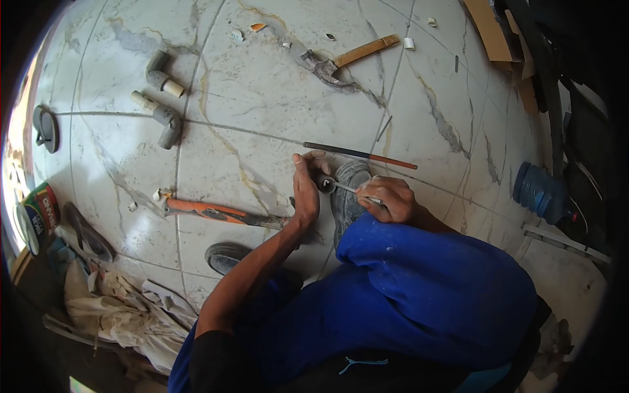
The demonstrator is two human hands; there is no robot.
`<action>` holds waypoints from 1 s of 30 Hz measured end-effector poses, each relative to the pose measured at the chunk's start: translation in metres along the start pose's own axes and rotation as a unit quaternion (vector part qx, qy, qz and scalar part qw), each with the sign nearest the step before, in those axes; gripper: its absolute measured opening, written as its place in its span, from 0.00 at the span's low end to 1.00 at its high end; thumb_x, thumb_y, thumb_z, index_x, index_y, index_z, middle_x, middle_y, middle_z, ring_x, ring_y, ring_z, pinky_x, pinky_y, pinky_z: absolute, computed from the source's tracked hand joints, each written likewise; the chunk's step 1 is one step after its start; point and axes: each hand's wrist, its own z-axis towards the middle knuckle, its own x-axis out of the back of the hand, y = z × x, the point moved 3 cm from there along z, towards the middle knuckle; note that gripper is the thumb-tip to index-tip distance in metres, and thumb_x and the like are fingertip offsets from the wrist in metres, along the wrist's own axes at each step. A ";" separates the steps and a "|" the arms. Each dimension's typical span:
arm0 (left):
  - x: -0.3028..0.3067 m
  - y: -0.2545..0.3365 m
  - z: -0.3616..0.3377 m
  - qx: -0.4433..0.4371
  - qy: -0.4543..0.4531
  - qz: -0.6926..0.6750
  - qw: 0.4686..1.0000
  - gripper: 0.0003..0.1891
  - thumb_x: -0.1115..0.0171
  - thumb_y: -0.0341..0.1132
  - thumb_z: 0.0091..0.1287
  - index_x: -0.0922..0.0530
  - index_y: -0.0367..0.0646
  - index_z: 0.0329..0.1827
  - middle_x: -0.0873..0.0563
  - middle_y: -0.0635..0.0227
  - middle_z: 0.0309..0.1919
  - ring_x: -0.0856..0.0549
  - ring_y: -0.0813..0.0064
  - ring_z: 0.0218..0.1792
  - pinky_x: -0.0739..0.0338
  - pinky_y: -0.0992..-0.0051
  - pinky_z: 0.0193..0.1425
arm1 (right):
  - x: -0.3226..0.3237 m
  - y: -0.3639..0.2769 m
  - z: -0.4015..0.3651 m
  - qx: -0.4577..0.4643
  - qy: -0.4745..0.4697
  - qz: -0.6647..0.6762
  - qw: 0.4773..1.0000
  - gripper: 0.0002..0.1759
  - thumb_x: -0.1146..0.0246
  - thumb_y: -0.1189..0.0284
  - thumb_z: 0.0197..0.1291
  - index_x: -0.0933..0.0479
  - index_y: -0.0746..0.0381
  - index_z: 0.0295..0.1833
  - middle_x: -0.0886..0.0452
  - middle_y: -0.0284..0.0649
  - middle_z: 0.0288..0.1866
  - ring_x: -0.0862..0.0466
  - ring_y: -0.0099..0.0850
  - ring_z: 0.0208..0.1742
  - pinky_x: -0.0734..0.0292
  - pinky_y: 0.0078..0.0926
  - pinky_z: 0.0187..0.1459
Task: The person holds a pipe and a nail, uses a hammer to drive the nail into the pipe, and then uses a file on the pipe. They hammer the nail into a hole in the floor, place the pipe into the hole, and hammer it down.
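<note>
My left hand (308, 187) is curved around a short dark pipe piece (325, 183), whose round opening faces up with something pale inside. My right hand (386, 198) is closed on a thin metal tool (345, 188), its tip reaching the pipe's opening. Both hands are beside my grey shoe (350, 196). Just beyond them lies a black and orange rod (360, 155). An orange-handled hammer (223, 213) rests on the tiles behind my left forearm, its head partly hidden.
Two grey pipe elbows (169, 128) (159, 72) lie at the upper left. A wooden-handled hammer (363, 51) is at the top. A blue water bottle (540, 193) and cardboard (491, 33) are at the right. Sandals (88, 232) and cloth (124, 314) lie at the left.
</note>
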 end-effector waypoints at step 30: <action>0.002 -0.006 0.005 -0.022 -0.031 0.081 0.996 0.39 0.75 0.64 0.69 0.24 0.37 0.37 0.25 0.73 0.23 0.30 0.82 0.25 0.36 0.81 0.32 | -0.022 -0.005 -0.003 -0.044 0.069 -0.024 0.996 0.10 0.33 0.79 0.52 0.25 0.69 0.39 0.18 0.45 0.33 0.15 0.37 0.33 0.20 0.27 0.34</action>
